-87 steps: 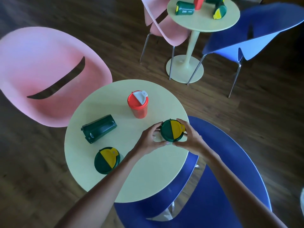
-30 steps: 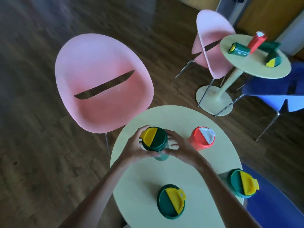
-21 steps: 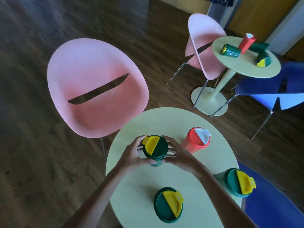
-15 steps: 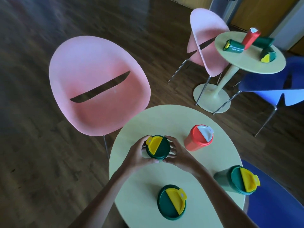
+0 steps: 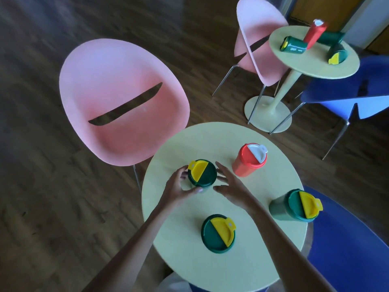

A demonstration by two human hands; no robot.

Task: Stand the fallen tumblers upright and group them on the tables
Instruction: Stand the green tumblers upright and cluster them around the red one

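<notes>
On the near round table [image 5: 210, 142] stand four upright tumblers. A green tumbler with a yellow lid flap [image 5: 202, 173] stands at the left between my hands. My left hand [image 5: 178, 186] still curls around its side. My right hand [image 5: 230, 184] is just off it, fingers spread. A red tumbler [image 5: 250, 160] stands behind, a second green tumbler [image 5: 218, 233] in front, and a third green tumbler [image 5: 294, 205] at the right edge. On the far table [image 5: 305, 65] a red tumbler [image 5: 314, 33] stands upright among three green tumblers lying on their sides [image 5: 293, 45].
A pink shell chair [image 5: 122, 106] sits left of the near table, and a blue chair [image 5: 347, 249] is tucked under its right side. By the far table stand another pink chair [image 5: 259, 39] and a blue chair [image 5: 357, 95]. The floor is dark wood.
Both hands lowered the left green tumbler upright onto the table. My right hand has now come off it and opened. The view has shifted slightly.
</notes>
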